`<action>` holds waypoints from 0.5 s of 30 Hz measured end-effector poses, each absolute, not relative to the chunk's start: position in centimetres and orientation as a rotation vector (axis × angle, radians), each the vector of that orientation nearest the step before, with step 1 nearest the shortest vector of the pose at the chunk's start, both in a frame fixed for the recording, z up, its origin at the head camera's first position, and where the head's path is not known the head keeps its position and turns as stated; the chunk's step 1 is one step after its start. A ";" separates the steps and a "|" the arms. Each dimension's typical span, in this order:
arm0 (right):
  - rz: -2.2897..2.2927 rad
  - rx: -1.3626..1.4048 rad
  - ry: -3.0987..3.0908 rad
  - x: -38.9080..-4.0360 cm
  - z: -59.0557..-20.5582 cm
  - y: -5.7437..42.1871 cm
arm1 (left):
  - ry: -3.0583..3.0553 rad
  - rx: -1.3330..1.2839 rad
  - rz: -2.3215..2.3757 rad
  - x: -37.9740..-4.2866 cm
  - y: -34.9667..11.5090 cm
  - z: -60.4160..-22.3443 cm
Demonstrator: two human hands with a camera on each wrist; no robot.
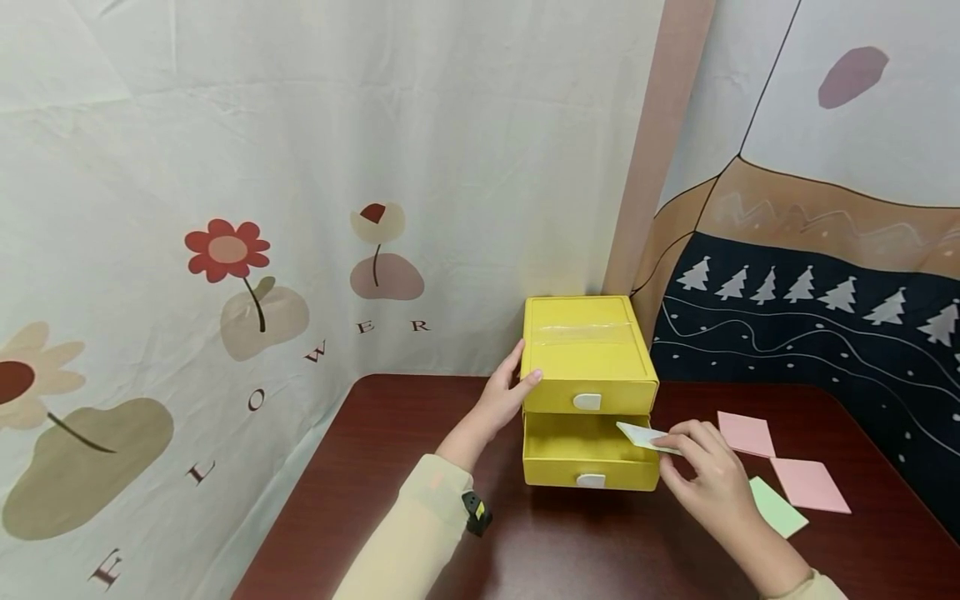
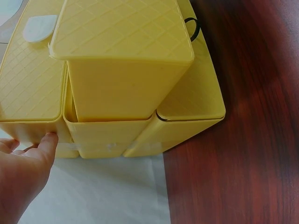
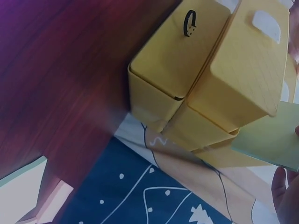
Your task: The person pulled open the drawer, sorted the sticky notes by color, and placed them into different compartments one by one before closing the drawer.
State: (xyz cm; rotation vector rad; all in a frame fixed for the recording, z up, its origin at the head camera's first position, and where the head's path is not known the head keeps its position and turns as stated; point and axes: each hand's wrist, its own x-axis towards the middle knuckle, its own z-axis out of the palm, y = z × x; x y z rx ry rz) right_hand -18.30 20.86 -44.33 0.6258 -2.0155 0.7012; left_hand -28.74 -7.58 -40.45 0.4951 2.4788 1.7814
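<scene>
A yellow drawer unit [image 1: 585, 337] stands on the table with one drawer [image 1: 551, 471] pulled out below the top one. My left hand [image 1: 504, 390] rests against the unit's left side, its thumb at the front corner of the top drawer. In the left wrist view, the left fingers [image 2: 47, 142] touch the side wall beside the closed top section. My right hand [image 1: 705, 471] pinches a pale green pad of sticky notes [image 3: 268, 135] between thumb and fingers. The pad's far corner reaches over the right side of the pulled-out drawer.
On the dark red table [image 1: 405, 442], right of my right hand, lie two pink note pads [image 1: 810, 484] and a green note pad [image 1: 777, 507]. A black loop [image 3: 189, 23] marks the lowest drawer. Printed cloth [image 1: 465, 167] hangs behind the table.
</scene>
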 end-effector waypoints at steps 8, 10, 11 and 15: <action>0.686 0.671 -2.018 -18.5 -44.4 20.1 | 2.475 0.493 1.784 -28.8 -7.6 -40.6; 0.684 0.684 -2.003 -18.5 -44.4 20.0 | 2.469 0.487 1.784 -28.7 -7.6 -40.4; 0.683 0.688 -2.002 -18.6 -44.4 19.9 | 2.461 0.485 1.786 -28.6 -7.6 -40.2; 0.681 0.702 -1.993 -18.8 -44.4 19.7 | 2.431 0.500 1.781 -27.6 -7.6 -38.6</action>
